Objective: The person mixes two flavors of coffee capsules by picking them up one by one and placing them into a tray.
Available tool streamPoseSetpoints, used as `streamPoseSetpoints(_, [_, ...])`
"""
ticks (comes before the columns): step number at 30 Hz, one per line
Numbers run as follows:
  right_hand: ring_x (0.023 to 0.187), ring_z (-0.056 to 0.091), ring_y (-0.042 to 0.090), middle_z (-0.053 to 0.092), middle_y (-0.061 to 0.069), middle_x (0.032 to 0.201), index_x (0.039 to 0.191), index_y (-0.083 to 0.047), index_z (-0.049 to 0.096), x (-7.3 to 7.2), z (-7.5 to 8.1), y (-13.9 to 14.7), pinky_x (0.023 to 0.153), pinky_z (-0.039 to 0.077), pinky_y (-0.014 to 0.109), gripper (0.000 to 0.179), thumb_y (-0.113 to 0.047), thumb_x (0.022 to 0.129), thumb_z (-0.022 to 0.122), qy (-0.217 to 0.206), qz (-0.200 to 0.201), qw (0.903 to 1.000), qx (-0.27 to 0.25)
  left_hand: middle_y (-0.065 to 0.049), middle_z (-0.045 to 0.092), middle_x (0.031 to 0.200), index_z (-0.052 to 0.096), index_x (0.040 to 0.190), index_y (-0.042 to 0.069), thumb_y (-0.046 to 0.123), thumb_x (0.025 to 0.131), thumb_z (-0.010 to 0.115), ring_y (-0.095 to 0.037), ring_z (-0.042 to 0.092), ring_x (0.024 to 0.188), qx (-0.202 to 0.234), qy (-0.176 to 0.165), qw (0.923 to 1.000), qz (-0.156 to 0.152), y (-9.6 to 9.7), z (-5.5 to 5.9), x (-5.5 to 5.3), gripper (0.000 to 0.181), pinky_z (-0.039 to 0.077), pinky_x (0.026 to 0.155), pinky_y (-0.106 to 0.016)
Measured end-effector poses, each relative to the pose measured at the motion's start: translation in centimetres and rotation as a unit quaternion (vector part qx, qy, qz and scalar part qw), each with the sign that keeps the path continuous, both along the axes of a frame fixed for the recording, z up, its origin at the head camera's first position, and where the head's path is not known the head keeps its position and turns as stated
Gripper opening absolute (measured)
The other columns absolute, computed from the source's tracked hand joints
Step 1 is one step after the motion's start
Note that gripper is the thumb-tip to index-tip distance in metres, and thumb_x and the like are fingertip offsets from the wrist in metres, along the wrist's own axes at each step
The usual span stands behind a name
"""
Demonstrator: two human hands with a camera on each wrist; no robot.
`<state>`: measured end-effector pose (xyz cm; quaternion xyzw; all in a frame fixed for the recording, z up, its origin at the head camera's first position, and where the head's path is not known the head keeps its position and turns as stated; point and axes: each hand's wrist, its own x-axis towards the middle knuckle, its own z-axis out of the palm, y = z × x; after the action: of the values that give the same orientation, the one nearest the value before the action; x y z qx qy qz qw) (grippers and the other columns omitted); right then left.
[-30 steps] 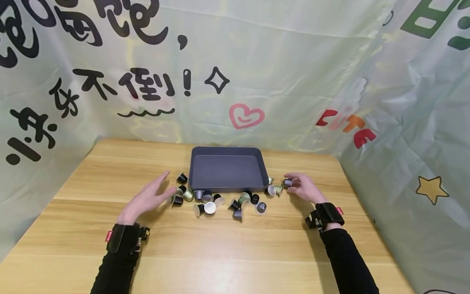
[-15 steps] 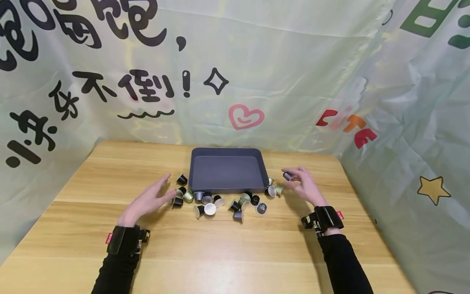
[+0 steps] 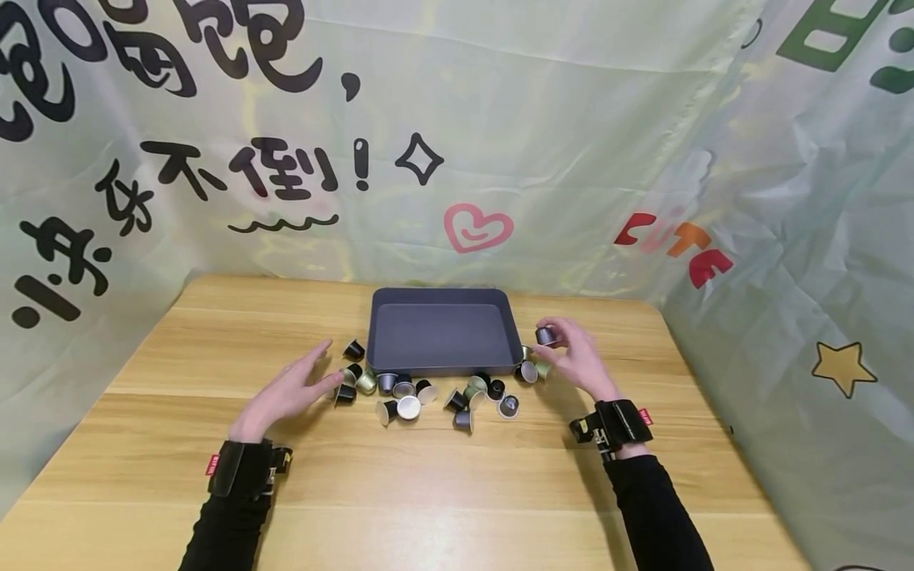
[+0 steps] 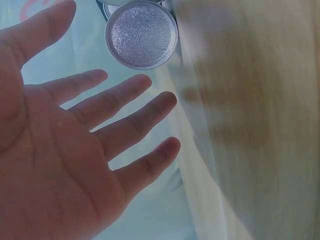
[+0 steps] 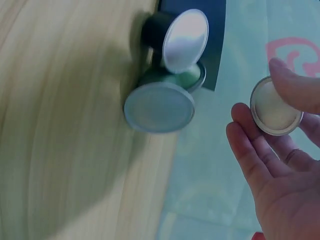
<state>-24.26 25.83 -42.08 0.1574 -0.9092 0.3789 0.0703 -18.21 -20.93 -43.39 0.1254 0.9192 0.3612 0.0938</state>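
Observation:
A dark coffee capsule [image 3: 546,336] is pinched between the thumb and fingers of my right hand [image 3: 577,358], raised beside the tray's right edge. Its pale round lid [image 5: 276,107] faces the camera in the right wrist view. My left hand [image 3: 289,392] hovers with fingers spread, just left of a cluster of capsules, and holds nothing. In the left wrist view a capsule's silvery lid [image 4: 142,35] shows beyond the fingertips. The dark blue-grey tray [image 3: 444,337] lies flat at the back of the table, with several black, green and grey capsules [image 3: 462,420] strewn along its front.
Near my right hand, a capsule with a pale lid [image 5: 186,41] and a green one [image 5: 159,107] lie by the tray's corner. A black capsule [image 3: 353,350] lies at the tray's left. Behind the wooden table [image 3: 400,507] hangs a printed cloth [image 3: 571,143].
My right hand has lifted the dark capsule from the right of the cluster and moved it left, closer to the tray. The left hand stays almost still.

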Motion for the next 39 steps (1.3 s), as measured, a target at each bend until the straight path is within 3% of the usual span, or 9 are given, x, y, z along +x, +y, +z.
streamPoseSetpoints(10, [0.097,0.072,0.036,0.074,0.021,0.110,0.123,-0.004,0.064,-0.1,0.2,-2.5,0.088,0.058,0.053,0.041,-0.019,0.087,0.078,-0.002,-0.025,0.9997,0.002,-0.034,0.022,0.160,0.010,0.159,-0.003,0.039,0.104,0.050,-0.057,0.027,0.145,0.004,-0.005,1.0000,-0.005,0.1,-0.4,-0.1,0.080,0.022,0.119,-0.068])
streamPoseSetpoints(20, [0.093,0.073,0.033,0.073,0.019,0.111,0.119,-0.003,0.065,-0.6,0.6,-4.5,0.080,0.061,0.045,0.038,-0.017,0.086,0.078,-0.003,0.002,0.9996,0.028,-0.035,0.023,0.159,0.011,0.159,-0.003,0.042,0.104,0.051,-0.056,0.028,0.144,0.006,-0.009,0.9999,-0.006,0.3,-0.4,-0.1,0.081,0.024,0.118,-0.068])
streamPoseSetpoints(30, [0.095,0.069,0.030,0.071,0.019,0.112,0.122,0.000,0.064,-1.3,0.1,-5.8,0.084,0.058,0.046,0.039,-0.015,0.087,0.076,0.013,0.016,0.9961,0.086,-0.035,0.022,0.160,0.009,0.159,-0.003,0.040,0.104,0.051,-0.055,0.031,0.144,0.010,-0.015,0.9998,-0.009,0.4,-0.4,-0.2,0.081,0.024,0.119,-0.066])
streamPoseSetpoints(39, [0.104,0.066,0.035,0.068,0.021,0.117,0.123,-0.001,0.064,-1.7,-0.2,-7.1,0.088,0.057,0.046,0.040,-0.011,0.087,0.076,0.016,0.037,0.9852,0.167,-0.035,0.024,0.159,0.011,0.158,-0.005,0.040,0.104,0.051,-0.054,0.032,0.143,0.006,-0.013,0.9997,-0.019,0.5,-0.3,-0.2,0.081,0.026,0.119,-0.065])
